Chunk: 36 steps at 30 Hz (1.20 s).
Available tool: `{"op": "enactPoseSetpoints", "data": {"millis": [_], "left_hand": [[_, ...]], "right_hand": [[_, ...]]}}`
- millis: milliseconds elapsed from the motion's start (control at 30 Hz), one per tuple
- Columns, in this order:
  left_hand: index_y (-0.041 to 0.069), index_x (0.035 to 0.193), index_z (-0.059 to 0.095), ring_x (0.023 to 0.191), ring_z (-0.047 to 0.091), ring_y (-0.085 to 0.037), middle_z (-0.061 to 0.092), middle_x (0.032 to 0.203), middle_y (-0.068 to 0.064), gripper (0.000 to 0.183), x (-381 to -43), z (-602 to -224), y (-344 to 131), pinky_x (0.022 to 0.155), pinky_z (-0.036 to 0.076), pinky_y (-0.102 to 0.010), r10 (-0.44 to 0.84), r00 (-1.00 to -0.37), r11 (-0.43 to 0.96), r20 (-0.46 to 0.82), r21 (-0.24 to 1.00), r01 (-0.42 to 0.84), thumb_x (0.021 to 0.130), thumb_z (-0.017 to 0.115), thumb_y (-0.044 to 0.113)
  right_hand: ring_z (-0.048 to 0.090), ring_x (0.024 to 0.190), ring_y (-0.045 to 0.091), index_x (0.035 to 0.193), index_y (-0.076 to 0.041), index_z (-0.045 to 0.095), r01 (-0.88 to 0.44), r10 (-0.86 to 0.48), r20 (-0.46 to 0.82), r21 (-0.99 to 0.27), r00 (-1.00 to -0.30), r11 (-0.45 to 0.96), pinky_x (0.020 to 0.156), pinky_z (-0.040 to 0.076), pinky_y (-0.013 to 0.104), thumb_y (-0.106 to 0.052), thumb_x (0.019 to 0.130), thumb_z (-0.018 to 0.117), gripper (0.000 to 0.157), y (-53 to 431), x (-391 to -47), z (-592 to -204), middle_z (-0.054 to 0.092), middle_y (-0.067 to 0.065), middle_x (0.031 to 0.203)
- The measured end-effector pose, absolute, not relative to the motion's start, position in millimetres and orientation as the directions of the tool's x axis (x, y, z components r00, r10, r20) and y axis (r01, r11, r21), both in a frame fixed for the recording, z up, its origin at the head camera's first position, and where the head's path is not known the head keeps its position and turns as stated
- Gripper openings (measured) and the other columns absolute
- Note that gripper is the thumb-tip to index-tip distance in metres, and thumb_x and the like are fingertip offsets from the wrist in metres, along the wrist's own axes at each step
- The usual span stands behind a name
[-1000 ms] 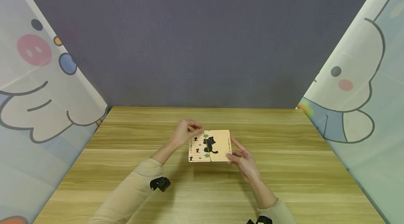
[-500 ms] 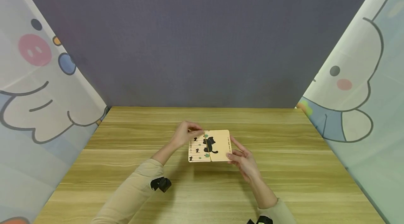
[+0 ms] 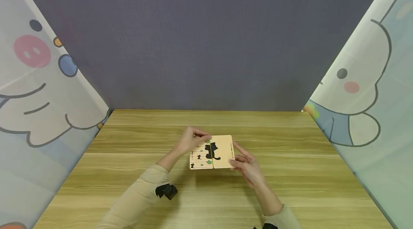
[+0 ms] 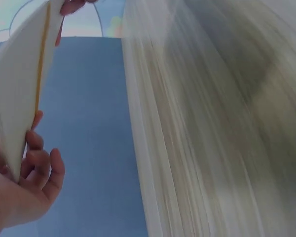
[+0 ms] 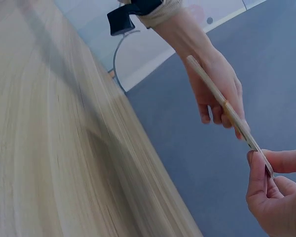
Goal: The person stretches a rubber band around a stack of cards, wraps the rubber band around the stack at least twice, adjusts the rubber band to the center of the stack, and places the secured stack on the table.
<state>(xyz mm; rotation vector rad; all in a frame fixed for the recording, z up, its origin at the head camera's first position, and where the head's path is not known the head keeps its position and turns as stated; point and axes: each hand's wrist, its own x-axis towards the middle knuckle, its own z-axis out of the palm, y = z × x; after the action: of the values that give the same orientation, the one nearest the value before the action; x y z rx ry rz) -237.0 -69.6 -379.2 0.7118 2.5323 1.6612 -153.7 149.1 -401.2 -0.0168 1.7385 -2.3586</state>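
Note:
A small cream notebook (image 3: 222, 152) with a black cat printed on it is held above the wooden table. A thin yellow elastic band (image 3: 211, 155) runs across its face, near the middle. My left hand (image 3: 190, 141) grips the notebook's far edge with thumb and fingers close to the band's end; whether it also pinches the band I cannot tell. My right hand (image 3: 250, 168) pinches the right edge, thumb on top and one finger stretched along the side. Seen from the right wrist, the notebook (image 5: 209, 84) is thin and tilted, with the elastic band (image 5: 229, 109) around it.
The wooden table (image 3: 145, 143) lies beneath both hands. A dark grey panel (image 3: 206, 42) rises behind its back edge. Printed cartoon curtains stand at the left (image 3: 38, 96) and right (image 3: 361, 114). Black cameras are strapped to both wrists, including the left wrist camera (image 3: 166, 191).
Both hands and the notebook have shifted slightly left and toward me. The left thumb has moved a little to the right along the notebook's far edge.

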Motion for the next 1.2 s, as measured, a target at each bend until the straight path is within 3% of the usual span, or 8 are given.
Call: {"op": "enactPoseSetpoints", "data": {"millis": [167, 267, 433, 767, 1200], "left_hand": [[0.0, 0.088, 0.07, 0.037, 0.026, 0.0, 0.066, 0.077, -0.009, 0.016, -230.4, -370.7, -64.5, 0.036, 0.025, -0.016, 0.403, -0.877, 0.345, 0.262, 0.844, 0.411, 0.082, 0.064, 0.013], [-0.004, 0.088, 0.068, 0.041, 0.039, -0.002, 0.066, 0.08, -0.014, 0.016, -225.3, -357.6, -63.2, 0.038, 0.033, -0.017, 0.411, -0.871, 0.343, 0.269, 0.84, 0.421, 0.082, 0.063, 0.01], [0.0, 0.086, 0.069, 0.06, 0.059, -0.015, 0.067, 0.082, -0.011, 0.014, -237.9, -363.4, -68.8, 0.05, 0.049, -0.025, 0.429, -0.856, 0.338, 0.288, 0.828, 0.447, 0.082, 0.064, 0.012], [0.003, 0.087, 0.07, 0.065, 0.058, -0.01, 0.066, 0.079, -0.004, 0.011, -241.1, -368.5, -67.5, 0.057, 0.049, -0.023, 0.463, -0.843, 0.371, 0.274, 0.804, 0.465, 0.081, 0.065, 0.01], [0.0, 0.093, 0.068, 0.068, 0.059, -0.015, 0.065, 0.086, -0.009, 0.016, -237.8, -367.7, -62.7, 0.058, 0.051, -0.023, 0.414, -0.851, 0.355, 0.323, 0.803, 0.478, 0.081, 0.065, 0.01]], "right_hand": [[0.059, 0.072, 0.014, 0.137, -0.006, 0.03, 0.153, -0.181, -0.105, -0.95, -0.978, -0.271, 0.063, 0.05, 0.021, 0.011, 0.079, 0.056, 0.066, 146.9, -153.2, -400.8, 0.062, 0.008, 0.086], [0.058, 0.071, 0.014, 0.137, -0.006, 0.031, 0.167, -0.158, -0.124, -0.941, -0.98, -0.294, 0.062, 0.049, 0.021, 0.013, 0.079, 0.055, 0.065, 147.1, -154.1, -400.5, 0.061, 0.008, 0.083], [0.057, 0.071, 0.014, 0.136, -0.008, 0.033, 0.172, -0.127, -0.139, -0.935, -0.982, -0.31, 0.062, 0.049, 0.021, 0.014, 0.078, 0.054, 0.066, 149.1, -155.3, -398.5, 0.061, 0.008, 0.084], [0.058, 0.071, 0.015, 0.135, -0.007, 0.034, 0.17, -0.118, -0.14, -0.936, -0.983, -0.309, 0.061, 0.049, 0.021, 0.015, 0.077, 0.055, 0.065, 147.5, -154.7, -397.9, 0.061, 0.011, 0.085], [0.057, 0.07, 0.014, 0.136, -0.009, 0.034, 0.176, -0.096, -0.153, -0.928, -0.984, -0.329, 0.06, 0.049, 0.022, 0.015, 0.078, 0.054, 0.066, 147.7, -156.6, -402.1, 0.061, 0.009, 0.081]]}}
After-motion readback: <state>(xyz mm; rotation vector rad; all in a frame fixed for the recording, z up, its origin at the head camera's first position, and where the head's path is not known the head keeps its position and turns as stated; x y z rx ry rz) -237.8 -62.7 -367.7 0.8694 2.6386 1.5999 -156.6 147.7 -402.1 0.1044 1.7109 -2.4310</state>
